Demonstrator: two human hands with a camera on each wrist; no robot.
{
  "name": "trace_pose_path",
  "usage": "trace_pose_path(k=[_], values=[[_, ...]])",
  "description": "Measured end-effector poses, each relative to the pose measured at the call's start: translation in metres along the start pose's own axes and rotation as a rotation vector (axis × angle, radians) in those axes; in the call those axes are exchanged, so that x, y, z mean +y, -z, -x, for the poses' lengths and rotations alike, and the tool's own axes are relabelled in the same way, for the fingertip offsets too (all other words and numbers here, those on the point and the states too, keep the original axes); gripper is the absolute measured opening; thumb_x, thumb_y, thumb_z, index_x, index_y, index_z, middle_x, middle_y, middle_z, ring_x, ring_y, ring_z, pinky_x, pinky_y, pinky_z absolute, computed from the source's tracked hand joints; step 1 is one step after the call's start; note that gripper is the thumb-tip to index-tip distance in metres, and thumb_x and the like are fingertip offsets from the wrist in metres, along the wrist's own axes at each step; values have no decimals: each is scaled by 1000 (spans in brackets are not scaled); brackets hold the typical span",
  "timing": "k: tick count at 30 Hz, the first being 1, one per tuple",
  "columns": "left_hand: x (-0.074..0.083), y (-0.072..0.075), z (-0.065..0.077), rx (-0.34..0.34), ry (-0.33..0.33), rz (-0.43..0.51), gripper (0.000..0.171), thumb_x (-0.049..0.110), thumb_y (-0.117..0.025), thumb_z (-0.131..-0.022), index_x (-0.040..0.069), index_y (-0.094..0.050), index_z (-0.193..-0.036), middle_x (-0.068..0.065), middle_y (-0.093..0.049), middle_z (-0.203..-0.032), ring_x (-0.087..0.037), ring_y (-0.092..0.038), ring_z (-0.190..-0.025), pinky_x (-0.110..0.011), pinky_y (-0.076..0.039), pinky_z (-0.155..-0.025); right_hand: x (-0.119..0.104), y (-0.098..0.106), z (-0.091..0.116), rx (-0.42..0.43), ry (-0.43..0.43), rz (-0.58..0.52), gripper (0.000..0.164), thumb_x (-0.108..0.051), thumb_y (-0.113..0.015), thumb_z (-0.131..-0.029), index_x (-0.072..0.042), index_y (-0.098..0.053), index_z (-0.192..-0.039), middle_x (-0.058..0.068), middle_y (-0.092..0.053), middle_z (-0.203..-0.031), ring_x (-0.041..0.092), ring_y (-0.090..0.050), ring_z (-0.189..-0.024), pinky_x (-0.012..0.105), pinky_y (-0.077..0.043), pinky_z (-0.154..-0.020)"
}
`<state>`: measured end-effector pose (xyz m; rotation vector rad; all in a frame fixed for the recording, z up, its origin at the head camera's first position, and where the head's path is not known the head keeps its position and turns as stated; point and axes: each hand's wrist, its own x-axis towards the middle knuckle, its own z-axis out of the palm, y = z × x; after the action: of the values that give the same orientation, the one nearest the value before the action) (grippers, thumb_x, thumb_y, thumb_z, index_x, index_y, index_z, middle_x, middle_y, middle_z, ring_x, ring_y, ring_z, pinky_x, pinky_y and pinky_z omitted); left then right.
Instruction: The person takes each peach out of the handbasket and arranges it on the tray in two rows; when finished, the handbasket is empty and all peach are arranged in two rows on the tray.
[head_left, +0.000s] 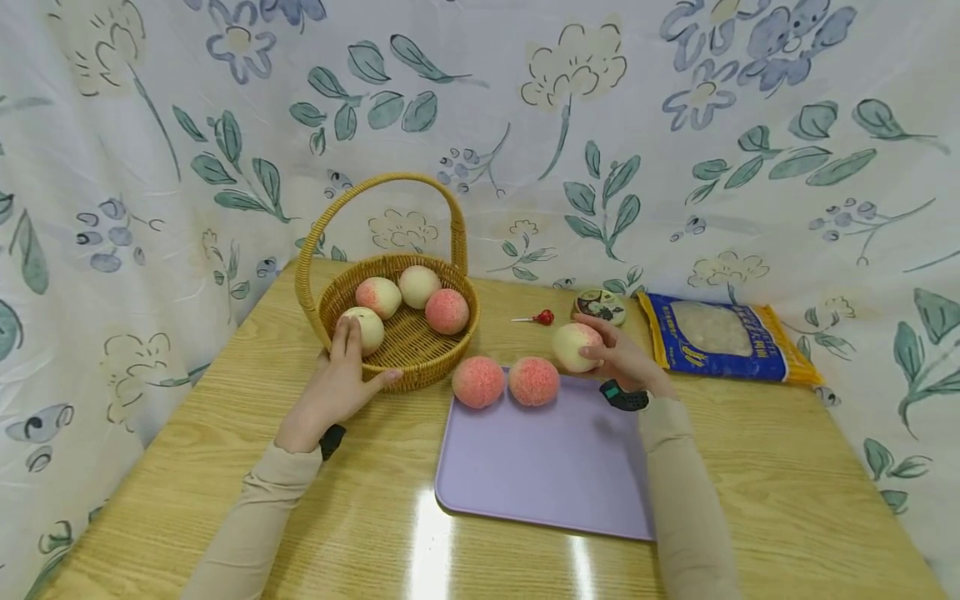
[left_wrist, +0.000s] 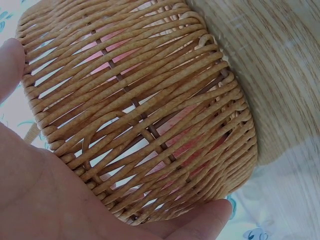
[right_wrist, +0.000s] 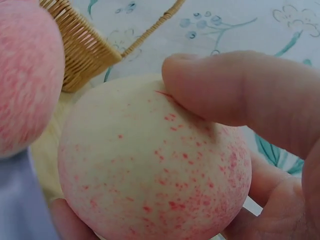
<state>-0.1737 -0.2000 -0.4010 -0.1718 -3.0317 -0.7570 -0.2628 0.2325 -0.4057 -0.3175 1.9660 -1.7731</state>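
Observation:
My right hand [head_left: 626,358] holds a cream peach with pink speckles [right_wrist: 150,165] between thumb and fingers, above the far edge of the lavender tray [head_left: 543,467]. Two pink peaches, one on the left [head_left: 478,382] and one beside it [head_left: 534,381], sit along that edge. My left hand [head_left: 333,387] is spread at the near-left rim of the wicker basket [left_wrist: 145,115], its fingers extended by a pale peach [head_left: 366,330]. Inside the basket lie a pink-and-cream peach [head_left: 378,297], a cream peach [head_left: 419,287] and a pink peach [head_left: 447,312].
Behind the tray lie a red-wrapped lollipop [head_left: 543,317] and a round patterned tin [head_left: 600,307]. A blue and yellow bag [head_left: 720,337] is at the back right. The basket's tall handle [head_left: 375,185] arches upward. A floral curtain [head_left: 487,125] hangs behind the wooden table [head_left: 765,492].

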Motion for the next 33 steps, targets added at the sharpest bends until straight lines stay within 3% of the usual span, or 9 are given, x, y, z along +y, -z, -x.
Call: trace_pose_path(k=[5,16,22,28,33], values=[[1,0,1,-5,3,1,108,59,-53,-92,-8,7,-151,-32,8,-158,-70,-18,-130,-70,-25,-107,8,5,14,21,-18,-2,68,-7,-58,-94,-13,-25,-153,18,-23,-152,26,-41,-122,42,-55,-89],[1,2,1,-2,-2,0,107,58,-53,-93,-10,5,-151,-34,6,-157,-70,-19,-129,-70,-25,-107,22,5,32,-29,-11,63,71,-4,-60,-93,-8,-24,-153,14,-21,-156,20,-42,-121,32,-55,-86],[0,1,0,0,-5,-1,107,57,-54,-93,-10,6,-151,-33,7,-158,-70,-19,-130,-70,-25,-107,25,3,36,-8,-33,120,68,-7,-64,-91,-9,-31,-151,12,-31,-152,15,-46,-118,27,-54,-87],[0,1,0,3,-7,-2,107,57,-54,-92,-10,5,-151,-34,6,-158,-70,-20,-129,-70,-26,-106,26,2,36,-45,-32,149,71,-2,-64,-89,-4,-30,-151,20,-30,-153,14,-47,-115,27,-54,-84],[-1,0,-1,1,-13,-12,107,58,-53,-92,-11,4,-151,-35,5,-157,-69,-21,-129,-69,-25,-107,26,2,38,-58,-7,188,68,-3,-65,-89,-2,-34,-148,14,-36,-151,9,-49,-116,27,-52,-85]])
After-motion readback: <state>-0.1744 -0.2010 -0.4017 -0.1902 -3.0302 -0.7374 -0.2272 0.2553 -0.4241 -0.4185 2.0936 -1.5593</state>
